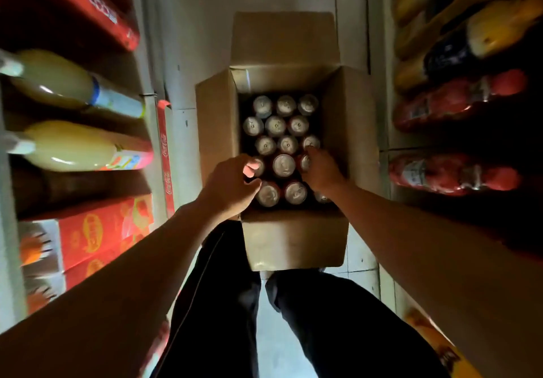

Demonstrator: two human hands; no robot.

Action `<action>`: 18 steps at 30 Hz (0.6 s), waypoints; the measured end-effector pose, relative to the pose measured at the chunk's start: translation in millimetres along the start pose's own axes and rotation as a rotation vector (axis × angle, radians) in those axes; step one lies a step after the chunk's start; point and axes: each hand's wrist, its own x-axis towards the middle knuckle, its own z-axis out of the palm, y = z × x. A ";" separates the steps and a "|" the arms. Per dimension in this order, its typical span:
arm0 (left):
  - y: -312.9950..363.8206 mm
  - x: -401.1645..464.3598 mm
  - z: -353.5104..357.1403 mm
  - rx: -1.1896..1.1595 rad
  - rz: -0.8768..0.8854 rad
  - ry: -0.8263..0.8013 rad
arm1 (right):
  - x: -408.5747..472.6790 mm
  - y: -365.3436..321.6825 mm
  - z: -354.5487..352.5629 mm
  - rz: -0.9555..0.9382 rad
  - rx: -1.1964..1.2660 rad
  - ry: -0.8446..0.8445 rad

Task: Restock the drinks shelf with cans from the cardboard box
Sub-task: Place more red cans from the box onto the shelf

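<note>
On the floor between two shelf runs: open cardboard box, four flaps spread, holding upright cans with silver tops and red sides. About fifteen tops visible, three across, five rows. Left hand over the near-left cans, fingers curled, grip unclear. Right hand at the right column, fingers curled on a can top. Two pale juice bottles lying at left.
</note>
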 end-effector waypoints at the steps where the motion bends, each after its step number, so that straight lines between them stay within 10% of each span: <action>1: -3.3 0.1 2.7 -0.003 0.001 -0.014 | 2.4 3.0 3.8 -0.021 0.013 0.004; 18: 63.3 -5.8 -14.4 0.037 0.115 -0.081 | -79.4 -20.2 -98.3 -0.024 0.389 0.197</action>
